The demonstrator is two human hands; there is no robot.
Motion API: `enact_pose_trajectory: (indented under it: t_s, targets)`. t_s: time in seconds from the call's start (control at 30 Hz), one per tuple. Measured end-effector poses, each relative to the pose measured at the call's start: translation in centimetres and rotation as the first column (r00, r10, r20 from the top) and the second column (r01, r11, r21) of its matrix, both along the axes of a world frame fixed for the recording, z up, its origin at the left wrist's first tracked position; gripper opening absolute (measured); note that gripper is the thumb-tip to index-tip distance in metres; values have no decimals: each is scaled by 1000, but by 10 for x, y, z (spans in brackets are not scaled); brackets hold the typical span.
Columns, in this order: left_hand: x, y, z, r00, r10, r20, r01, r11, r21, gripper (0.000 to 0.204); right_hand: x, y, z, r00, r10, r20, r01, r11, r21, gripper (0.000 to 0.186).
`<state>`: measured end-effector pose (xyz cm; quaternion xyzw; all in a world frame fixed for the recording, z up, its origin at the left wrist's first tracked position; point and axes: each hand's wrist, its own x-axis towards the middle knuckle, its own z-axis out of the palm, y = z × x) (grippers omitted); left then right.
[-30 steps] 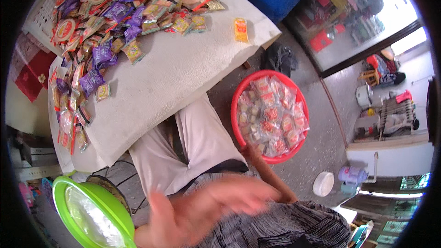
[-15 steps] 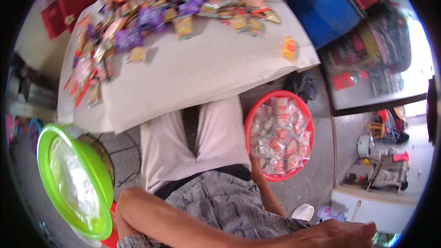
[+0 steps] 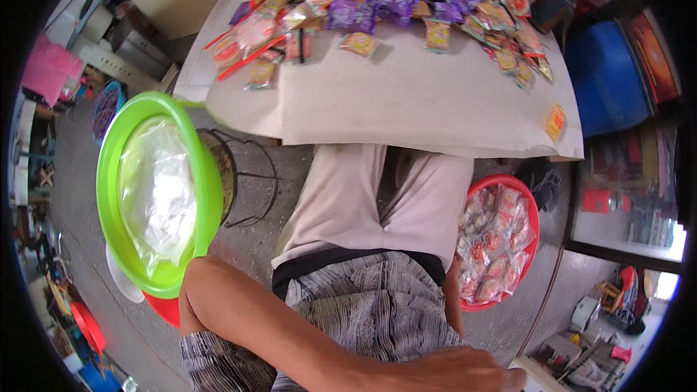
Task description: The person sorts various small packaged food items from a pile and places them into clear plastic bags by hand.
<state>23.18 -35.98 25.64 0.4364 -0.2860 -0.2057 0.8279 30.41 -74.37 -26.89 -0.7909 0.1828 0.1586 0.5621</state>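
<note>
My left forearm crosses my lap from the left. My left hand (image 3: 468,369) is at the lower edge, right of my patterned top, back up and fingers curled in; anything in it is hidden. Between my right thigh and the red basin (image 3: 535,243), my right forearm (image 3: 452,297) reaches forward, and my right hand is largely hidden there. Several clear packs of small round items (image 3: 497,243) fill that basin. On the pale table (image 3: 406,120) ahead lies a pile of small wrapped snacks, among them purple packets (image 3: 352,16) and yellowish ones (image 3: 437,35).
A bright green basin (image 3: 212,181) lined with clear plastic (image 3: 156,189) stands on my left, near a wire-framed stand (image 3: 272,174). One orange packet (image 3: 555,122) lies at the table's right corner. Beyond it is a blue barrel (image 3: 606,76). A glass-fronted cabinet (image 3: 628,207) stands at right.
The view has turned left, so the table, my legs and both basins appear farther right. My left hand remains near the lower edge with its fingers curled. The snack pile looks unchanged.
</note>
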Motion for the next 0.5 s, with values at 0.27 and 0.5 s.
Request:
enact_pose_trajectory:
  t_s: [0.27,0.5]
  targets:
    - [-77,109,-51,787,579,213,-597,628,500,28,25,33,59,960,222,171,-205,972,-113,35]
    - [-183,225,-172,-204,941,268,-513,-336,790,25,35,47,70,963,217,157,-194,969,-149,33]
